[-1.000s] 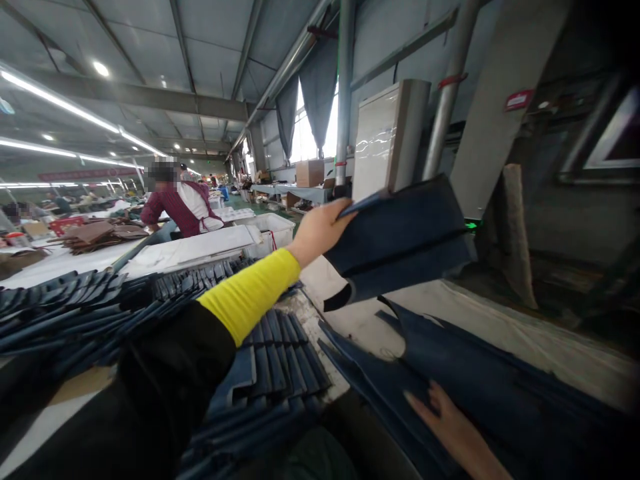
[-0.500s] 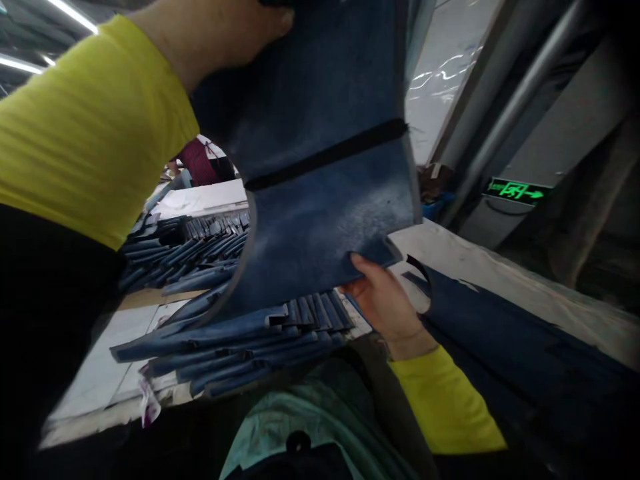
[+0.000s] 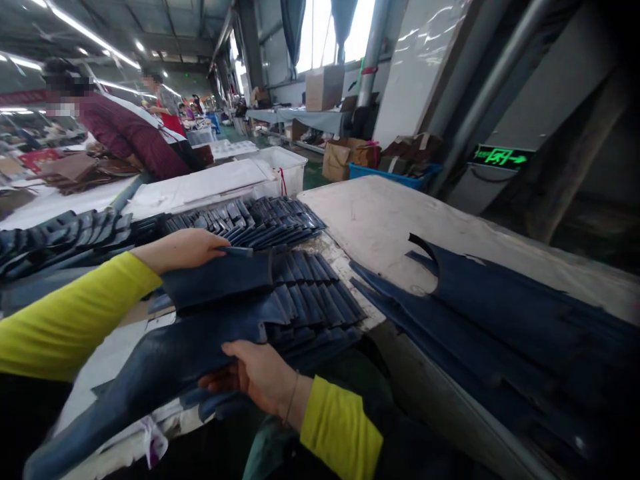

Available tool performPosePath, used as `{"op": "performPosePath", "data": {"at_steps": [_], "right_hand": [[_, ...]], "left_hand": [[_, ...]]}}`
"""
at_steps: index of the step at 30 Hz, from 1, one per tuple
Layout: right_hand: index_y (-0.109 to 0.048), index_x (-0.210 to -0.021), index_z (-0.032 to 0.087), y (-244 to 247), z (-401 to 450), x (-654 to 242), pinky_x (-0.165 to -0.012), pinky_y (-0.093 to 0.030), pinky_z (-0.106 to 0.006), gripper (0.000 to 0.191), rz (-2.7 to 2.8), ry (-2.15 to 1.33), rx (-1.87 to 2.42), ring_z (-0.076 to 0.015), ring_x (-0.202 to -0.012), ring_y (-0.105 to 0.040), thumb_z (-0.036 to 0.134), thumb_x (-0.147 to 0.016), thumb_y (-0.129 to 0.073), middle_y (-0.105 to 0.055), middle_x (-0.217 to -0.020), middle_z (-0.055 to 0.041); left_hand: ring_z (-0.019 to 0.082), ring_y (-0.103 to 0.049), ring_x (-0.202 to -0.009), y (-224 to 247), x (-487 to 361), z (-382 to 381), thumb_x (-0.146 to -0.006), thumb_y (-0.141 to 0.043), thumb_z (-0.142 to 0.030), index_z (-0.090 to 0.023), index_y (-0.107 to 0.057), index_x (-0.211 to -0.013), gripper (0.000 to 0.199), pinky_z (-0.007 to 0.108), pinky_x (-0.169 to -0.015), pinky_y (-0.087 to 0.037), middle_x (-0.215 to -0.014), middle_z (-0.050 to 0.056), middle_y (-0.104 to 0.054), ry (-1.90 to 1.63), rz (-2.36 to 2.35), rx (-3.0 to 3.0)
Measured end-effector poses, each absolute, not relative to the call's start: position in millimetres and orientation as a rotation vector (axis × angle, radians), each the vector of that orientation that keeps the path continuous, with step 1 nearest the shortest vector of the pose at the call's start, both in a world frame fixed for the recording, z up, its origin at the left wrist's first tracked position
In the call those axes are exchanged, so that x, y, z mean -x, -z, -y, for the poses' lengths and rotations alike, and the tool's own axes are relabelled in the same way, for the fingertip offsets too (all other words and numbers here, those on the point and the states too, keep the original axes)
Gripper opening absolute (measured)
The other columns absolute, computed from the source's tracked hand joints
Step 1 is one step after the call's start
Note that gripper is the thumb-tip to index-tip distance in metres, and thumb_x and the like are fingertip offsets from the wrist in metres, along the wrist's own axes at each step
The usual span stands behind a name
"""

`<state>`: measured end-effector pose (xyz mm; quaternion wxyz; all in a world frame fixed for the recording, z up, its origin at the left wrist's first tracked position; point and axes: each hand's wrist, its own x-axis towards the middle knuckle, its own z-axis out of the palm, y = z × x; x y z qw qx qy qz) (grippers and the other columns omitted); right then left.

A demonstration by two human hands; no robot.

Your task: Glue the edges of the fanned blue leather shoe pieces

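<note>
A large dark blue leather-like piece [image 3: 165, 353] is stretched between my hands, over overlapping rows of folded blue pieces [image 3: 310, 293]. My left hand [image 3: 193, 250] grips its far edge, with the fingers partly hidden. Near its notched edge, my right hand [image 3: 255, 377] pinches the near side between thumb and fingers. One end of the piece hangs toward the lower left. Other flat dark blue pieces [image 3: 500, 320], one with a curved cutout, lie in a stack to the right.
A pale board [image 3: 370, 207] lies beyond the right stack. Behind the rows stands a white bin [image 3: 287, 167], and farther back a blue crate [image 3: 395, 177]. A person in a dark red checked top [image 3: 135, 137] bends over brown pieces [image 3: 75, 170] at the left.
The view has tilted up. The piece held up high in front of me has come down over the rows, and both hands have moved: my left hand lower, my right hand leftward.
</note>
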<state>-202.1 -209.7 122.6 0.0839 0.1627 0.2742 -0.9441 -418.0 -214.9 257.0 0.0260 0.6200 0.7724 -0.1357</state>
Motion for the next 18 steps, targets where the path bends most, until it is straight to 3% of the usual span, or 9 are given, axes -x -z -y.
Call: {"op": "performPosePath", "data": {"at_steps": [7,18], "right_hand": [[-0.058,-0.091,0.006,-113,199,217,-0.055,-0.050,-0.021,0.025,-0.674,2.826,-0.642,-0.0136,-0.056,-0.066,0.012,-0.090,-0.034,-0.066,-0.068,-0.0074],[-0.054,-0.088,0.007,-86,192,235,-0.053,-0.051,-0.022,0.027,-0.635,2.743,-0.717,-0.0142,-0.057,-0.067,0.013,-0.094,-0.028,-0.066,-0.068,-0.0072]], "left_hand": [[0.021,-0.064,-0.087,-218,409,211,-0.092,-0.033,-0.035,-0.024,-0.061,-0.111,0.036,0.029,-0.075,-0.046,-0.095,0.006,-0.069,0.531,-2.373,-1.907],[0.023,-0.065,-0.087,-176,425,218,-0.091,-0.033,-0.024,-0.022,-0.058,-0.114,0.035,0.031,-0.072,-0.048,-0.093,0.008,-0.069,0.626,-2.554,-1.835]]}}
